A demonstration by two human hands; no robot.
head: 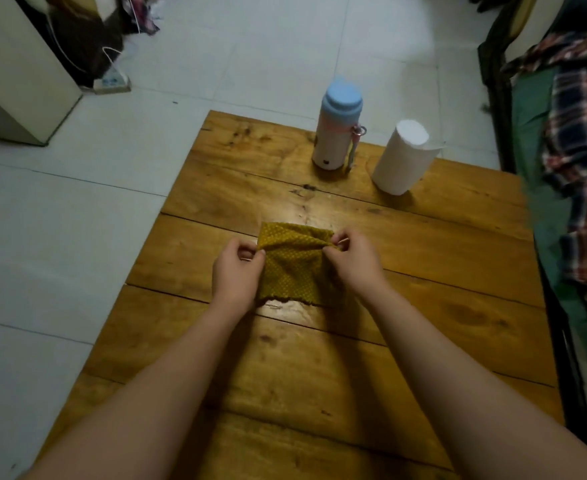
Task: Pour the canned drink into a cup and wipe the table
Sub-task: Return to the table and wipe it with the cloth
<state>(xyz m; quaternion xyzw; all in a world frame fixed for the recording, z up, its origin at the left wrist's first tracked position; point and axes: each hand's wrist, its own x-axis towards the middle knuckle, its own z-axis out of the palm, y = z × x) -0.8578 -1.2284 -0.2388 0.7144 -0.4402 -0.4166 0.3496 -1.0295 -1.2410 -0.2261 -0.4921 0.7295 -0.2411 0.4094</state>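
Cloth [294, 263] at mid-table [441, 306], held up off the boards between both hands: left hand [235, 271] at its left edge, right hand [354, 259] at its right. Bottle [337, 128] upright near the far edge. Paper roll [401, 157] just to its right, tilted, apart from it. Bed [545, 140] along the table's right edge. Floor [77, 220] left and beyond.

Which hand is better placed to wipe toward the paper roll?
Probably the right hand. Both hands pinch the yellow cloth, but the paper roll stands on the right hand's side; the left hand would cross over.
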